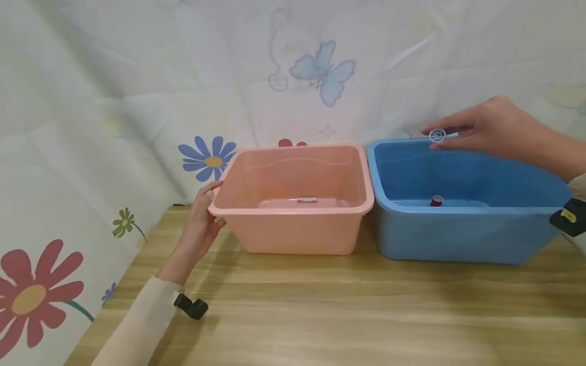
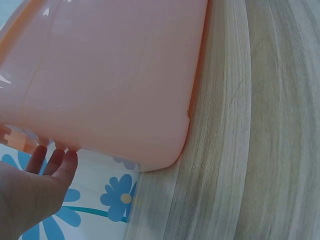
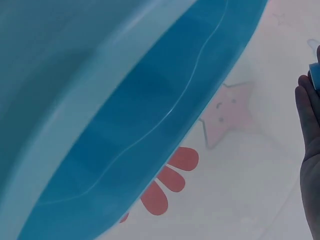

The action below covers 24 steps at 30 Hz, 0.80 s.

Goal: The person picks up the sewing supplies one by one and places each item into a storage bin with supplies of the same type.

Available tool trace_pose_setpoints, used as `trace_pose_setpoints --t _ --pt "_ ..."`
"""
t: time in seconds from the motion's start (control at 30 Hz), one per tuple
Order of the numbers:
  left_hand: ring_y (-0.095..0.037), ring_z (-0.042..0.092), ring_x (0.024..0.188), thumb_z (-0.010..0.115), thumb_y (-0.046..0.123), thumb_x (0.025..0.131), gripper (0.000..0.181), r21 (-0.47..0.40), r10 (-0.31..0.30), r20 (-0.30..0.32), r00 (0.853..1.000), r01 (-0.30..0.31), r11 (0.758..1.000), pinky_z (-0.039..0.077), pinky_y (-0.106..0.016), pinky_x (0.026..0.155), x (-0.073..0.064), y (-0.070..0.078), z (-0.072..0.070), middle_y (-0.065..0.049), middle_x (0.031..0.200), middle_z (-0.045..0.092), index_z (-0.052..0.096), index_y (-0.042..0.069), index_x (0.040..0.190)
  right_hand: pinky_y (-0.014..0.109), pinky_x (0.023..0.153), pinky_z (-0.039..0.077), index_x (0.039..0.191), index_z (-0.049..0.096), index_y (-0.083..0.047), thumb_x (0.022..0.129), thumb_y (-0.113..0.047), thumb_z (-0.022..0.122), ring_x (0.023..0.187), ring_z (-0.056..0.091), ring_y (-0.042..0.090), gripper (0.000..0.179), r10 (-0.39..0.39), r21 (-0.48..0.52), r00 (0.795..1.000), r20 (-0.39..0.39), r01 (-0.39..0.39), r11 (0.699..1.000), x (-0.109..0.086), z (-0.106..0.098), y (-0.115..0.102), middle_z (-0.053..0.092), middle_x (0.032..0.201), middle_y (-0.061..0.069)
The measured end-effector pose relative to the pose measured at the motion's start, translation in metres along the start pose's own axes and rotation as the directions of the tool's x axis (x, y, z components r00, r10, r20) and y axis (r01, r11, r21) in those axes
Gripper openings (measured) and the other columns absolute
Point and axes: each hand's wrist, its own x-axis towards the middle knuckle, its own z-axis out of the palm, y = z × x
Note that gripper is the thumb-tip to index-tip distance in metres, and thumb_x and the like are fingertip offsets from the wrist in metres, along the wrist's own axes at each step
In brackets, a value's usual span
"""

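My left hand (image 1: 201, 216) grips the left rim of a pink plastic bin (image 1: 293, 231), its fingertips under the rim in the left wrist view. Low inside that bin lies a small pale object with reddish marks (image 1: 306, 200), its kind unclear. Above the far rim of a blue plastic bin (image 1: 458, 236), my right hand (image 1: 496, 124) pinches a small spool with a white, spoked end (image 1: 437, 135). The right wrist view catches only a light blue bit of it (image 3: 315, 75) at the edge. A dark red thread spool (image 1: 437, 201) sits inside the blue bin.
Both bins stand side by side on a wood-grain table (image 1: 320, 310), the pink one on the left. Behind them hangs a pale curtain (image 1: 220, 71) printed with flowers and a butterfly. Black wrist cameras are strapped to both wrists.
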Motion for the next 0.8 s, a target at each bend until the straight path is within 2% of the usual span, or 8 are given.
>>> trace_pose_setpoints --t 0.17,0.33,0.53,0.7,0.8 --pt "-0.016 0.052 0.116 0.041 0.032 0.11 0.037 0.005 0.003 -0.011 1.0 -0.003 1.0 0.053 -0.03 0.088 -0.002 0.0 0.002 -0.004 0.133 0.049 0.043 0.022 0.145 0.02 0.058 0.051 0.124 0.074 -0.017 0.082 -0.023 0.086 0.082 0.075 0.03 0.045 0.05 0.025 0.997 0.06 -0.051 0.998 0.007 0.003 0.006 0.077 0.099 0.013" --pt "-0.017 0.052 0.114 0.042 0.03 0.109 0.037 0.009 0.009 -0.015 1.0 -0.009 1.0 0.053 -0.031 0.088 0.001 0.001 0.005 -0.004 0.129 0.051 0.044 0.022 0.145 0.033 0.063 0.059 0.127 0.073 -0.015 0.084 -0.027 0.084 0.089 0.074 0.037 0.046 0.09 0.005 0.991 0.102 -0.091 0.996 0.012 0.002 0.016 0.076 0.103 0.017" --pt "-0.016 0.052 0.111 0.042 0.03 0.109 0.035 0.014 0.003 -0.02 1.0 -0.003 1.0 0.053 -0.03 0.087 0.002 0.0 0.008 -0.003 0.124 0.052 0.046 0.021 0.143 0.023 0.059 0.053 0.125 0.073 -0.013 0.084 -0.026 0.084 0.083 0.075 0.032 0.045 0.087 -0.029 0.992 0.093 -0.084 0.996 0.012 0.005 0.028 0.077 0.099 0.016" --pt "-0.017 0.052 0.114 0.042 0.033 0.11 0.037 0.03 0.008 0.009 1.0 -0.008 1.0 0.053 -0.03 0.089 0.006 -0.003 0.012 -0.002 0.127 0.052 0.045 0.021 0.145 0.045 0.069 0.06 0.125 0.073 -0.011 0.084 -0.026 0.084 0.084 0.074 0.035 0.045 0.102 -0.063 0.987 0.123 -0.095 0.994 0.01 0.007 0.038 0.076 0.098 0.017" --pt "-0.018 0.051 0.115 0.043 0.033 0.109 0.037 0.026 0.011 0.014 1.0 -0.012 1.0 0.053 -0.031 0.09 0.01 -0.005 0.015 -0.002 0.128 0.051 0.046 0.022 0.145 0.051 0.071 0.059 0.126 0.072 -0.01 0.085 -0.025 0.083 0.083 0.074 0.035 0.045 0.101 -0.075 0.984 0.146 -0.091 0.993 0.011 0.006 0.042 0.076 0.097 0.017"
